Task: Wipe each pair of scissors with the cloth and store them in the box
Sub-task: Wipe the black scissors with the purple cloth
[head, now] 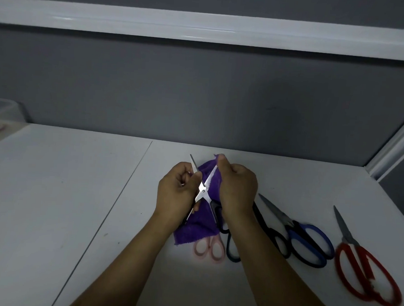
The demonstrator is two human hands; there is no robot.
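Box (5,111): far left edge of the table (65,192), translucent and cut off by the frame. A reddish shape shows through its wall, too blurred to name.
Left hand (175,193): fingers curled round the lower left limb of the open scissors (203,191), holding them up.
Open scissors: mid-table between the two hands. The blades are crossed in an X and the tips point away from the person.
Cloth (199,230): purple, hanging under the scissors down to the table. Its upper part is wrapped on the right-hand blade.
Right hand (237,189): thumb and fingers pinch the cloth round that blade, near its tip.
Axis that matters: the wrapped blade runs from the pivot up and away to the right, so a wiping stroke would likely follow that line. The left blade is bare. The box is well apart to the left, nearer the left hand.
Waiting pairs: pink (209,248), black (271,231), blue (313,243) and red (367,281), lying in a row.
Hidden: hands and cloth cover the held pair's handles. The pink pair's blades are under the cloth, and the black pair's blades are behind the right wrist.
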